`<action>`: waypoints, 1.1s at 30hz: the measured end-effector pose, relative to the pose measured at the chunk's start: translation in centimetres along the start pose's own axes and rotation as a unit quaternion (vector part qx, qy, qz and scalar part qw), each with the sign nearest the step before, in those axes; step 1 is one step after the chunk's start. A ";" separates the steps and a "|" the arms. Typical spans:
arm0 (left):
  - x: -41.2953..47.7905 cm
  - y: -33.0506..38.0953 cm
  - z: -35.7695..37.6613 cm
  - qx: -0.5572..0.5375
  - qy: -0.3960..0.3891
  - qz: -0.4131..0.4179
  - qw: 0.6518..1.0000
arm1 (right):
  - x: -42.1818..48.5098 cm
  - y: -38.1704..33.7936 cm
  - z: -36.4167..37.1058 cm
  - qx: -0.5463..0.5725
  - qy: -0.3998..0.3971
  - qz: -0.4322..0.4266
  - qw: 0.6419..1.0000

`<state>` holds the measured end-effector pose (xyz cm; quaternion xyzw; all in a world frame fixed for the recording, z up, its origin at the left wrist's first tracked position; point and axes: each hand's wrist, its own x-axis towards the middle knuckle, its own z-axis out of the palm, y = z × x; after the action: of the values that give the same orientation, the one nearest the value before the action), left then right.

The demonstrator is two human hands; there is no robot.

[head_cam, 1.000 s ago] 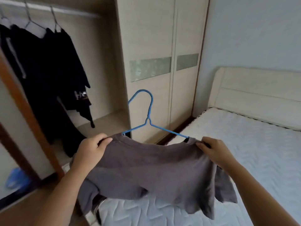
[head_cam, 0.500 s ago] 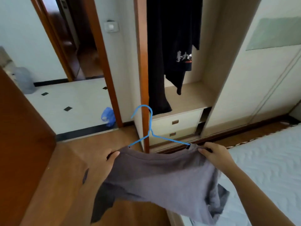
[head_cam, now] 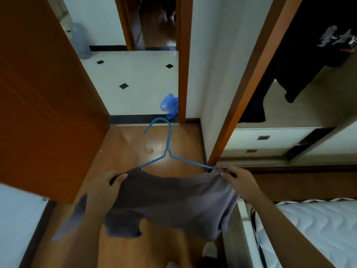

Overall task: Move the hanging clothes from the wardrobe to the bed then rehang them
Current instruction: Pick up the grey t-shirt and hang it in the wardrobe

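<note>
**Carrying the grey shirt toward the wardrobe on its hanger**

Holding the grey shirt [head_cam: 173,200] out in front of me at both shoulders is what keeps it seated on the blue hanger [head_cam: 168,151]: my left hand [head_cam: 105,187] has its fingers curled closed over the left shoulder seam, thumb on top, and my right hand [head_cam: 240,182] pinches the right shoulder just where the hanger's arm enters the cloth. I judge this two-point grip is there to keep the neckline stretched, so the wire cannot slip out while I walk.

The shirt hangs in the air above the wooden floor [head_cam: 135,147], between the bed [head_cam: 309,225] at my lower right and the wardrobe [head_cam: 270,140] at upper right, touching neither. The hook points away from me and is free, which should make it easy to lift onto a rail.

The shirt itself is soft and limp. Its collar sags in a shallow curve between my hands, the body drapes down in loose folds, and a sleeve trails below my left forearm. Dark clothes [head_cam: 301,60] already hang inside the open wardrobe, so I take this as the rehanging stage.
</note>
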<state>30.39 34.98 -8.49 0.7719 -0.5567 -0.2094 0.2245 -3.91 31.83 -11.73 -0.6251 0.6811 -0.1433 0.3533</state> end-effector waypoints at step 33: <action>18.9 43.3 31.5 -0.051 -0.304 0.338 0.889 | 5.6 24.1 -24.0 0.106 0.441 0.393 0.800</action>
<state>-15.32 1.25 -10.35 0.4231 -0.8134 -0.3734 0.1410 -37.62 24.87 -11.73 -0.1315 0.9312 -0.3233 0.1048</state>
